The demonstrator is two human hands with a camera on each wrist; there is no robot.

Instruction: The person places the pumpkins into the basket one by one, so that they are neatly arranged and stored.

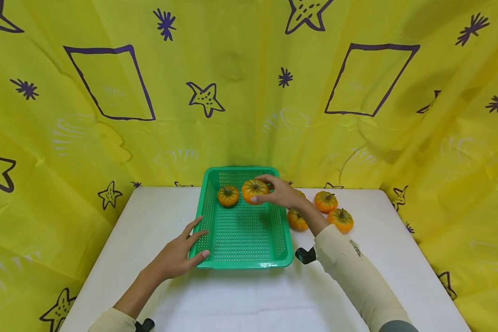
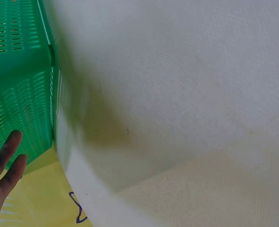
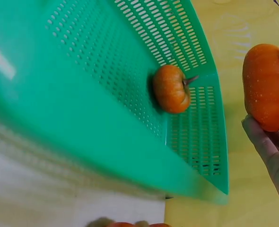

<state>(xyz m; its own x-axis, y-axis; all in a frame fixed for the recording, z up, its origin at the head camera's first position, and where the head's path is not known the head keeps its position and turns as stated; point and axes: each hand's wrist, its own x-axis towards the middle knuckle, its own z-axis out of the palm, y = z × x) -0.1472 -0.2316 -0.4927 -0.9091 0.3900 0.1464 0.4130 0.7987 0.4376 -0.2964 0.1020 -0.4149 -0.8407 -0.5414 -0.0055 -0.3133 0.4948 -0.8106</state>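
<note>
My right hand grips a small orange pumpkin over the back right part of a green plastic basket. In the right wrist view, fingers and thumb hold that pumpkin by its sides. Another pumpkin lies inside the basket near its back left corner, its stem showing in the right wrist view. At the basket's left wall, my left hand has its fingers spread by the rim; its fingertips show beside the perforated wall in the left wrist view.
Several more pumpkins lie right of the basket, among them one at the back and one nearer; my right forearm partly covers others. The white table meets a yellow patterned curtain behind and at both sides.
</note>
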